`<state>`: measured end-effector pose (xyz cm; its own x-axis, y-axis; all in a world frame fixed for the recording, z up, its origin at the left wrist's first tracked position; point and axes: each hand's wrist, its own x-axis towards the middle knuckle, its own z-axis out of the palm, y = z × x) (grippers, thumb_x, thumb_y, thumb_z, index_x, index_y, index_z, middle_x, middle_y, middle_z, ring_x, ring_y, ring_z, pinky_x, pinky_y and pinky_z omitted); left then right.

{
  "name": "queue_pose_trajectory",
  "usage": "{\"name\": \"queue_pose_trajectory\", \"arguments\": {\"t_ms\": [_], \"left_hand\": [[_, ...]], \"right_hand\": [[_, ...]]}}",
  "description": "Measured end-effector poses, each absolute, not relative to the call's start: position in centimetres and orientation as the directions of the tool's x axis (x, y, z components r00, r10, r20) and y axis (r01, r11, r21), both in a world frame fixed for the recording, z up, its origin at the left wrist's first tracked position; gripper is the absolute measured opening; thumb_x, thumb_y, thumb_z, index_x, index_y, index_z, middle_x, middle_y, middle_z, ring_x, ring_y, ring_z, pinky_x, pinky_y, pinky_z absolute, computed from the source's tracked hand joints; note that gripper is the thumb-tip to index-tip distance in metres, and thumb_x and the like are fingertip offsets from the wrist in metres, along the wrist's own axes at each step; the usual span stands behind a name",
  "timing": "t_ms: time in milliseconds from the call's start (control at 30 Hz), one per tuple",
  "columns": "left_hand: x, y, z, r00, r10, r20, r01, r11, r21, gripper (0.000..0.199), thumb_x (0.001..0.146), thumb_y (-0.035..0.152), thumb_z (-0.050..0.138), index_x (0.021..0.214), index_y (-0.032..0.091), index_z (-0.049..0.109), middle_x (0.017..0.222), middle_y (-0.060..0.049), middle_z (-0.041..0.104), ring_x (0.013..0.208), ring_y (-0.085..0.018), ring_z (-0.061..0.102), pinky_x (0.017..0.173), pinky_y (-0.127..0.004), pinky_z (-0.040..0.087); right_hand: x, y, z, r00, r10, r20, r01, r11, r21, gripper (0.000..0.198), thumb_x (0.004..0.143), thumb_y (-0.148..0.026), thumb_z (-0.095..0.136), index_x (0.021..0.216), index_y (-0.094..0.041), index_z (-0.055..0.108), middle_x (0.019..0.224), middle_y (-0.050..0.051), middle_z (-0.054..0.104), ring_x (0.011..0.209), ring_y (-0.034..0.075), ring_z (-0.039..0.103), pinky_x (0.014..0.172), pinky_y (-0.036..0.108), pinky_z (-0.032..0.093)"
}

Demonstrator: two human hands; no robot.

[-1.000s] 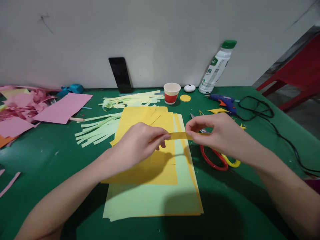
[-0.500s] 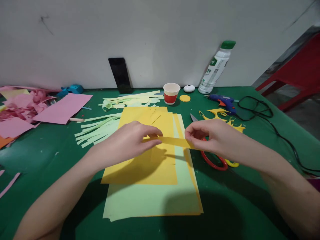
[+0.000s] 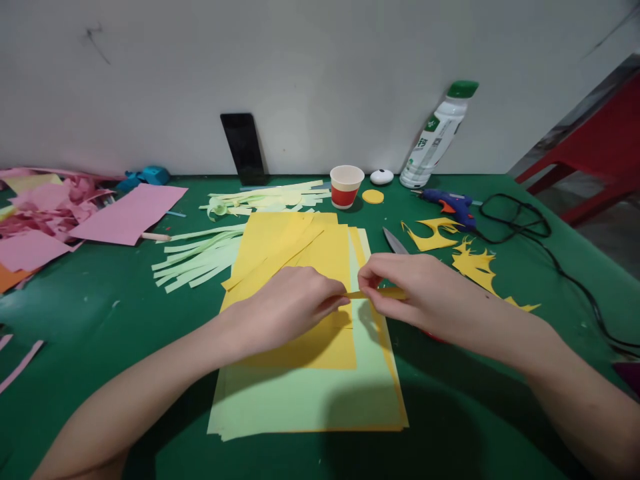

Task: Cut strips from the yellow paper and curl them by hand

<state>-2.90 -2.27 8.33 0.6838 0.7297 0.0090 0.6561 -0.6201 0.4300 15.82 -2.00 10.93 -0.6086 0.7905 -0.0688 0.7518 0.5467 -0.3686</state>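
Observation:
A narrow yellow paper strip (image 3: 355, 295) is stretched between my two hands. My left hand (image 3: 295, 300) pinches it at one end, and my right hand (image 3: 407, 285) pinches it a short way to the right, with a bit of strip showing past the fingers. Beneath them lie yellow paper sheets (image 3: 280, 353) on a stack of pale green paper (image 3: 310, 400). Cut yellow strips (image 3: 280, 255) rest on the sheets beyond my left hand. Scissors (image 3: 395, 240) lie under my right hand, which hides most of them.
Green fringed paper (image 3: 205, 257) lies left of the stack, and pink paper (image 3: 133, 213) farther left. A paper cup (image 3: 345, 197), a phone (image 3: 243, 150) and a bottle (image 3: 435, 140) stand at the back. A glue gun (image 3: 447, 203) and yellow scraps (image 3: 473, 263) are on the right.
My left hand has moved right and slightly nearer, closing the gap to my right hand. The strip span between them is shorter and looks narrower. My right hand has shifted slightly down.

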Motion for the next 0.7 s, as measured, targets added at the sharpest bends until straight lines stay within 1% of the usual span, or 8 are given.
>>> {"name": "queue_pose_trajectory", "arguments": {"t_ms": [100, 267, 433, 567, 700], "left_hand": [[-2.7, -2.4, 8.3, 0.685, 0.728, -0.001, 0.656, -0.617, 0.434, 0.031, 0.089, 0.027, 0.039, 0.074, 0.015, 0.063, 0.061, -0.003, 0.063, 0.053, -0.012, 0.057, 0.050, -0.021, 0.036], [-2.5, -2.6, 8.4, 0.689, 0.724, 0.002, 0.648, -0.618, 0.444, 0.034, 0.090, 0.027, 0.034, 0.078, 0.014, 0.063, 0.061, -0.003, 0.063, 0.049, -0.010, 0.055, 0.048, -0.020, 0.035], [-2.4, -2.7, 9.2, 0.664, 0.747, -0.020, 0.658, -0.572, 0.489, 0.034, 0.089, 0.027, 0.038, 0.071, 0.013, 0.064, 0.060, -0.004, 0.065, 0.050, -0.010, 0.057, 0.050, -0.020, 0.038], [-2.8, -2.6, 10.1, 0.658, 0.753, -0.017, 0.637, -0.544, 0.546, 0.036, 0.089, 0.030, 0.040, 0.067, 0.014, 0.063, 0.061, -0.001, 0.066, 0.052, -0.009, 0.058, 0.052, -0.020, 0.040], [-3.5, -2.6, 10.9, 0.636, 0.771, -0.026, 0.630, -0.500, 0.594, 0.031, 0.087, 0.030, 0.044, 0.068, 0.016, 0.064, 0.061, 0.001, 0.067, 0.052, -0.008, 0.058, 0.053, -0.018, 0.041]], "right_hand": [[15.5, -2.1, 10.9, -0.594, 0.803, -0.045, 0.745, 0.529, -0.407, 0.012, 0.080, -0.017, 0.044, 0.074, -0.018, 0.055, 0.074, 0.001, 0.061, 0.065, 0.014, 0.054, 0.060, 0.026, 0.037], [15.2, -2.4, 10.4, -0.627, 0.777, 0.060, 0.685, 0.586, -0.433, 0.012, 0.079, -0.016, 0.045, 0.075, -0.017, 0.057, 0.074, 0.002, 0.063, 0.065, 0.014, 0.055, 0.058, 0.026, 0.038], [15.3, -2.7, 10.7, -0.569, 0.811, 0.134, 0.699, 0.563, -0.441, 0.012, 0.075, -0.014, 0.047, 0.067, -0.018, 0.055, 0.066, 0.000, 0.061, 0.058, 0.012, 0.051, 0.053, 0.024, 0.036], [16.1, -2.3, 11.1, -0.536, 0.825, 0.177, 0.708, 0.554, -0.438, 0.011, 0.073, -0.016, 0.049, 0.063, -0.020, 0.052, 0.062, -0.002, 0.059, 0.056, 0.012, 0.051, 0.055, 0.025, 0.038], [17.1, -1.8, 11.6, -0.493, 0.853, 0.172, 0.733, 0.514, -0.445, 0.012, 0.070, -0.013, 0.051, 0.061, -0.021, 0.050, 0.061, -0.001, 0.059, 0.056, 0.013, 0.053, 0.056, 0.026, 0.040]]}}
